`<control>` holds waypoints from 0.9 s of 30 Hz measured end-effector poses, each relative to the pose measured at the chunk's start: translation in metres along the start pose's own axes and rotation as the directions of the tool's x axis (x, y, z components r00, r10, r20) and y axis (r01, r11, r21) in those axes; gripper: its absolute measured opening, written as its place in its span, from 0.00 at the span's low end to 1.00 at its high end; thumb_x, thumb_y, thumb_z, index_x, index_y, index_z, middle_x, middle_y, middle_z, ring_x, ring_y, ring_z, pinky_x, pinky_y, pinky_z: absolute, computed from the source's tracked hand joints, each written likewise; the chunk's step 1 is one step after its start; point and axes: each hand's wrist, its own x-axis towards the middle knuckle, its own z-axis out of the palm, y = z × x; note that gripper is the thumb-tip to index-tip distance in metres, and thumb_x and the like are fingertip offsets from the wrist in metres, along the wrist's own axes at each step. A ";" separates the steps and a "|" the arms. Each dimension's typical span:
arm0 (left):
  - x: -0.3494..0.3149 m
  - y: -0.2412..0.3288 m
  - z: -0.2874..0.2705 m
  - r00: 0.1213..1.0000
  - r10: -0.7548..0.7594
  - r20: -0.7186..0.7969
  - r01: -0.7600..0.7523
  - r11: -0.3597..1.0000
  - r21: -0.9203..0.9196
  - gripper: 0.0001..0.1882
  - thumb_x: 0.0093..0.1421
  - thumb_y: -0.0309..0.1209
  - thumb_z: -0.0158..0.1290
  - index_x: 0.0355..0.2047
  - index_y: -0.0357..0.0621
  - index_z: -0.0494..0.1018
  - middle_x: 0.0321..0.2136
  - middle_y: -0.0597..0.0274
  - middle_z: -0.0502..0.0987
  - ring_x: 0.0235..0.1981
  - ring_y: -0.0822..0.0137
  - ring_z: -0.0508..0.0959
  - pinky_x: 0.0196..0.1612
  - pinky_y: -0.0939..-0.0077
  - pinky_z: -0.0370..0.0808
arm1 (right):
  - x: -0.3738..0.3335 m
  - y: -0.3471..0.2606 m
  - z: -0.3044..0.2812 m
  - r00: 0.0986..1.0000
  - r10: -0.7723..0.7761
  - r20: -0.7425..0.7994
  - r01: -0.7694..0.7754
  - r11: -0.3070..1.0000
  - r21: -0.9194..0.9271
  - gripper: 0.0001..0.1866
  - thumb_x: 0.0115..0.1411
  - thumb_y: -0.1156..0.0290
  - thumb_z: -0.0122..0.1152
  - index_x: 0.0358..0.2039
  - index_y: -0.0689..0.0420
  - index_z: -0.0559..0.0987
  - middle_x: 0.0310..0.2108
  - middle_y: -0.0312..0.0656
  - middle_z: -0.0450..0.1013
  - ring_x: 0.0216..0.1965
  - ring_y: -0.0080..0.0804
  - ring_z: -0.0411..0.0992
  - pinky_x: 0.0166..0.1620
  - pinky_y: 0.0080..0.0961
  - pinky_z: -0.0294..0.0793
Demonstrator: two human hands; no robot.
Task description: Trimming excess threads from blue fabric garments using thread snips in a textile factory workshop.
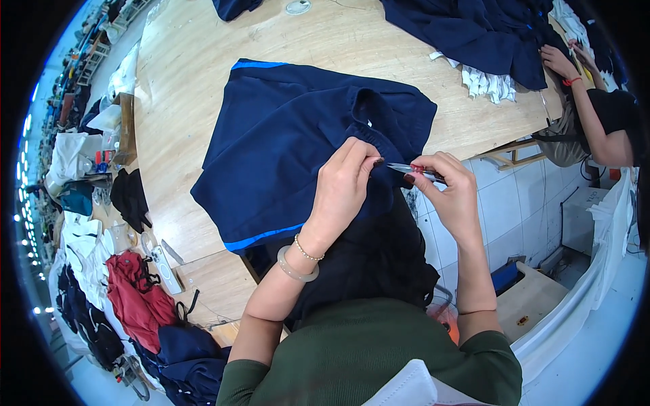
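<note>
Both hands are closed: the navy blue fabric garment (298,135) is pinched taut by the left hand (345,186), so small metal thread snips (416,169), gripped by the right hand (450,193), can reach its edge.

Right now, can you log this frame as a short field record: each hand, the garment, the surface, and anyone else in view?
left hand: pinches the edge of the navy blue fabric garment with bright blue stripes
right hand: holds small metal thread snips, tips at the pinched fabric
garment: spread flat, partly hanging over the table edge
surface: light wooden worktable
other person: hand with red wristband on dark fabric at far right
</note>
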 end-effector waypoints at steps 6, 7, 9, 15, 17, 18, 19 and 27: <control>0.000 0.003 -0.002 1.000 0.020 -0.019 -0.019 1.000 0.012 0.02 0.58 0.16 0.51 0.29 0.33 0.70 0.26 0.59 0.71 0.22 0.68 0.74 0.25 0.79 0.71 | 0.001 -0.007 0.007 0.999 -0.038 0.018 0.039 0.998 -0.052 0.10 0.47 0.75 0.69 0.30 0.60 0.79 0.25 0.39 0.73 0.27 0.33 0.71 0.29 0.25 0.68; 0.000 0.003 -0.001 1.000 0.023 -0.017 -0.023 1.000 0.017 0.02 0.58 0.16 0.51 0.29 0.33 0.70 0.25 0.59 0.71 0.22 0.68 0.74 0.25 0.79 0.71 | 0.001 -0.007 0.008 0.999 -0.046 0.020 0.048 0.997 -0.061 0.09 0.47 0.75 0.69 0.30 0.60 0.79 0.25 0.39 0.73 0.27 0.34 0.71 0.30 0.25 0.68; 0.000 0.003 -0.001 1.000 0.027 -0.016 -0.027 0.999 0.021 0.02 0.58 0.16 0.51 0.29 0.33 0.70 0.25 0.59 0.71 0.21 0.68 0.74 0.25 0.79 0.71 | 0.001 -0.007 0.009 0.998 -0.056 0.023 0.058 0.996 -0.070 0.09 0.47 0.75 0.69 0.30 0.60 0.79 0.24 0.40 0.73 0.27 0.34 0.71 0.30 0.25 0.68; 0.000 0.001 -0.002 0.999 0.046 -0.027 -0.045 0.999 0.026 0.02 0.58 0.16 0.51 0.29 0.33 0.70 0.25 0.59 0.71 0.21 0.69 0.73 0.25 0.79 0.71 | 0.003 -0.007 0.010 0.997 -0.069 0.030 0.071 0.995 -0.071 0.09 0.47 0.75 0.69 0.29 0.60 0.79 0.24 0.40 0.73 0.27 0.34 0.71 0.31 0.26 0.68; -0.001 0.000 -0.007 0.998 -0.066 -0.001 0.065 0.993 -0.098 0.03 0.59 0.14 0.48 0.31 0.33 0.70 0.30 0.58 0.72 0.25 0.70 0.75 0.27 0.80 0.73 | 0.005 -0.007 0.009 0.999 -0.038 -0.030 0.038 0.999 0.004 0.08 0.51 0.76 0.67 0.32 0.62 0.78 0.25 0.40 0.74 0.26 0.30 0.71 0.31 0.25 0.69; 0.000 -0.002 -0.011 0.992 -0.069 -0.109 0.053 0.989 -0.140 0.05 0.60 0.14 0.45 0.33 0.33 0.69 0.34 0.57 0.72 0.28 0.70 0.75 0.29 0.81 0.75 | 0.007 -0.007 0.010 0.999 -0.043 -0.021 0.044 0.999 0.011 0.08 0.51 0.76 0.67 0.32 0.62 0.78 0.25 0.40 0.74 0.26 0.30 0.71 0.31 0.25 0.69; 0.001 -0.004 -0.016 0.974 -0.074 -0.213 0.035 0.982 -0.184 0.06 0.61 0.14 0.43 0.36 0.34 0.69 0.38 0.56 0.72 0.32 0.70 0.76 0.32 0.81 0.76 | 0.009 -0.007 0.009 0.991 0.065 -0.121 -0.030 0.962 0.272 0.08 0.55 0.75 0.64 0.35 0.62 0.77 0.26 0.40 0.74 0.27 0.28 0.71 0.31 0.23 0.69; -0.084 -0.035 -0.059 0.823 -0.354 -0.443 0.333 0.934 -0.127 0.11 0.67 0.21 0.38 0.48 0.35 0.65 0.45 0.51 0.74 0.43 0.64 0.77 0.46 0.73 0.73 | 0.035 -0.058 0.063 0.969 0.027 0.247 -0.229 0.483 0.845 0.13 0.67 0.62 0.49 0.44 0.59 0.67 0.39 0.48 0.76 0.36 0.28 0.75 0.40 0.20 0.73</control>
